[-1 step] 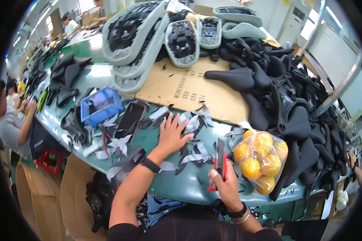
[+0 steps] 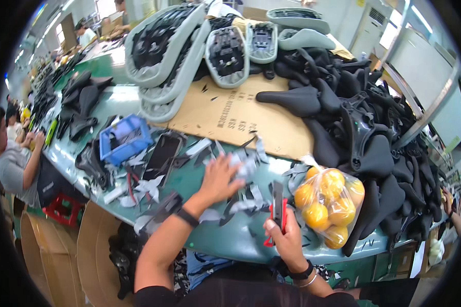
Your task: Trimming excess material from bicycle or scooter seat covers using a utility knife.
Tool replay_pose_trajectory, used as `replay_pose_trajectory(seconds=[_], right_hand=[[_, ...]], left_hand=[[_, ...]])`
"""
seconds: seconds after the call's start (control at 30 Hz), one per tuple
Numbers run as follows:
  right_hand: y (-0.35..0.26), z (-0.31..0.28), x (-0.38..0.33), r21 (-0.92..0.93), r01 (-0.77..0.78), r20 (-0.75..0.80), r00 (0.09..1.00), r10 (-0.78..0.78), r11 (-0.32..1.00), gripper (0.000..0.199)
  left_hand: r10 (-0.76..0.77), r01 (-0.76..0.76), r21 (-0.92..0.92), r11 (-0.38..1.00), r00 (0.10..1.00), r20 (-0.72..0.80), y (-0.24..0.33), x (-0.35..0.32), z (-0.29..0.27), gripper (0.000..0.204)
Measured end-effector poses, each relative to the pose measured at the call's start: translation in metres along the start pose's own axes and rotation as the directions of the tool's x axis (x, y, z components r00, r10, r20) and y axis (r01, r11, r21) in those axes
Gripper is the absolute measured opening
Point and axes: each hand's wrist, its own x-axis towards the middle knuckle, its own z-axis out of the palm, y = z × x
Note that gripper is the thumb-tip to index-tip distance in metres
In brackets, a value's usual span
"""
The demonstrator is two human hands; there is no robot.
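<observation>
At a green counter point(image 2: 225, 240) crowded with bicycle-saddle parts, your left hand point(image 2: 221, 176) lies flat with its fingers spread over a litter of grey and black offcuts point(image 2: 246, 166), palm down and touching the scraps. Your right hand point(image 2: 286, 236), nearer you than the offcuts and just to their right, is closed in a firm grip around a utility knife point(image 2: 277, 207). The knife has a red handle showing below your fingers and a long dark body standing nearly upright out of the fist; whether a blade is out cannot be told. Each wrist wears a dark band.

Just right of the knife sits a clear plastic bag of round orange-yellow fruit point(image 2: 327, 204), knotted at the top. Beyond the bag, a heap of black saddle shells point(image 2: 363, 117) covers the right end of the counter. Behind the offcuts lies a flat sheet of brown cardboard point(image 2: 235, 115), and farther back on it rest grey saddle bases point(image 2: 225, 53) with their ribbed undersides up. To the left of the offcuts are a long black strip point(image 2: 161, 153) and a small blue tray point(image 2: 124, 140). At the far left edge of the counter another person's arm point(image 2: 28, 161) leans in.
</observation>
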Motion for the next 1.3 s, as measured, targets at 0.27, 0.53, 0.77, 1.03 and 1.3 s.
replay_pose_trajectory(seconds=[0.27, 0.53, 0.77, 1.03, 1.3], right_hand=[[0.002, -0.023, 0.008, 0.054, -0.018, 0.072, 0.997, 0.014, 0.998, 0.034], [0.034, -0.02, 0.029, 0.125, 0.004, -0.054, 0.999, 0.003, 0.992, 0.029], [0.043, -0.019, 0.031, 0.217, -0.019, 0.015, 1.0, 0.016, 0.976, 0.027], [0.031, -0.028, 0.023, 0.338, 0.006, -0.014, 1.0, -0.001, 0.941, 0.023], [0.009, -0.024, 0.001, -0.326, 0.024, 0.134, 0.991, 0.021, 0.945, 0.044]], left_hand=[[0.511, -0.223, -0.602, 0.767, 0.779, 0.363, 0.054, 0.06, -0.121, 0.037], [-0.015, 0.016, 0.001, 1.0, 0.985, -0.169, 0.014, 0.301, 0.016, 0.096], [0.028, -0.035, 0.124, 0.992, 0.998, 0.052, 0.015, 0.306, 0.014, 0.079], [-0.16, 0.715, -0.682, 0.154, 0.699, 0.697, 0.047, 0.092, -0.08, 0.036], [-0.22, 0.474, -0.69, -0.548, 0.714, 0.665, 0.109, -0.107, -0.037, 0.034]])
